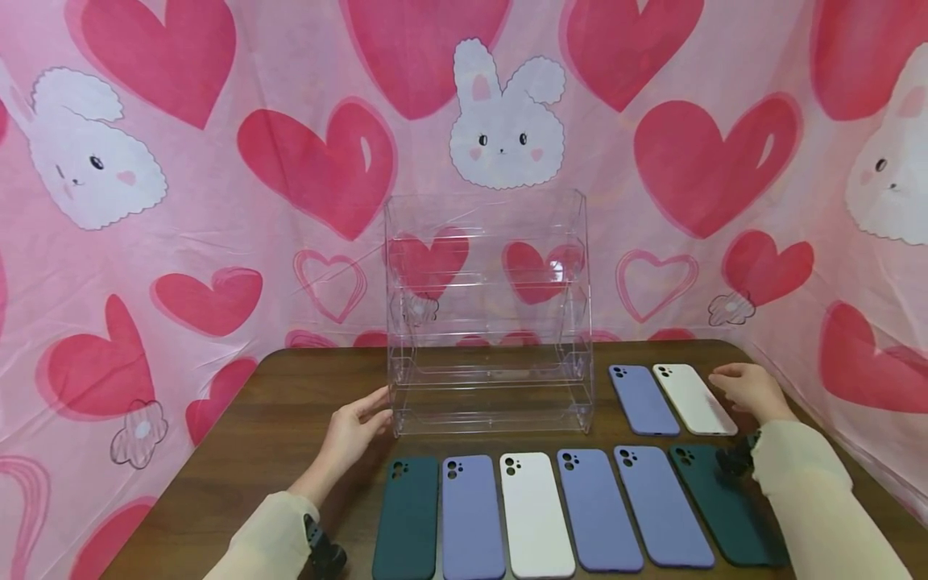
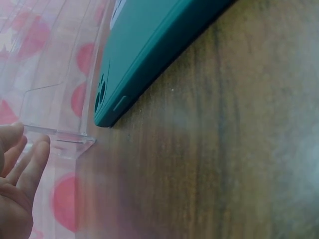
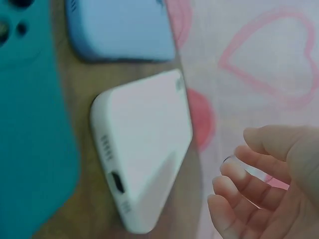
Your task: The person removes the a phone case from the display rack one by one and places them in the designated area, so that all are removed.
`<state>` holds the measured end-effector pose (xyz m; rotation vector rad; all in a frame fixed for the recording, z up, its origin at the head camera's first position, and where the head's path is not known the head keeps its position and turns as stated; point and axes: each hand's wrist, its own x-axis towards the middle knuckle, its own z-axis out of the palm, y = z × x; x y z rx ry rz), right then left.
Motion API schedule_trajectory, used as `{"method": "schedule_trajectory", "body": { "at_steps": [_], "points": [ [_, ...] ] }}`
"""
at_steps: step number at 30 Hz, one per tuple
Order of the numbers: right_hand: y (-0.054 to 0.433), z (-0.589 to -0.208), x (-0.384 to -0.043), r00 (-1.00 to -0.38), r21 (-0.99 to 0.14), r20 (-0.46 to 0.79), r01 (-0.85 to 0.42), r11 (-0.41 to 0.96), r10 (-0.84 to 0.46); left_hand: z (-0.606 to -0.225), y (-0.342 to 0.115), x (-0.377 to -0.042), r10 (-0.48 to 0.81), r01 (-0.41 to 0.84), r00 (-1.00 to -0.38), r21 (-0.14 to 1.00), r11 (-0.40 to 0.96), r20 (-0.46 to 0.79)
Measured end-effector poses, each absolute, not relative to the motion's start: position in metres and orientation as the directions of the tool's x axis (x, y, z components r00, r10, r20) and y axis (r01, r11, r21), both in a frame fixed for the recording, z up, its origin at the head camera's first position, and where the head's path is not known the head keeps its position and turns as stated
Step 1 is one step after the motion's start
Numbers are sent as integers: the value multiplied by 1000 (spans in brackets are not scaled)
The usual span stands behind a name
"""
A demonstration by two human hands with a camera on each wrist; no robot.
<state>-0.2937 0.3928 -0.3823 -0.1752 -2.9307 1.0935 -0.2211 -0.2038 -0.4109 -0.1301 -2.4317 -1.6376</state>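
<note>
A clear plastic tiered display rack [image 1: 489, 374] stands upright at the back middle of the wooden table. My left hand [image 1: 353, 431] is at its lower left side, fingertips right at the edge, thumb and fingers extended. The left wrist view shows that hand [image 2: 20, 174] by the rack's clear corner [image 2: 75, 142]. On the right, my right hand [image 1: 750, 388] hovers beside a white phone case [image 1: 693, 399], its fingers loosely bent around nothing. A lavender phone case [image 1: 643, 400] lies just left of the white one. In the right wrist view, the hand [image 3: 269, 184] is apart from the white case [image 3: 144, 139].
Along the front lies a row of phone cases: dark green [image 1: 406, 515], lavender [image 1: 473, 515], white [image 1: 536, 514], two more lavender [image 1: 598, 509], [image 1: 663, 506] and another dark green [image 1: 725, 503], partly behind my right sleeve. A pink heart-patterned cloth [image 1: 471, 145] hangs behind the table [image 1: 319, 379].
</note>
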Motion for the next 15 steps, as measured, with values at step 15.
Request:
{"method": "schedule_trajectory", "body": {
  "at_steps": [15],
  "points": [
    [344,-343,-289,-992,-582,122,-95,808,-29,-387,-219,-218,-39,280,-933,788,549,358]
  ]
}}
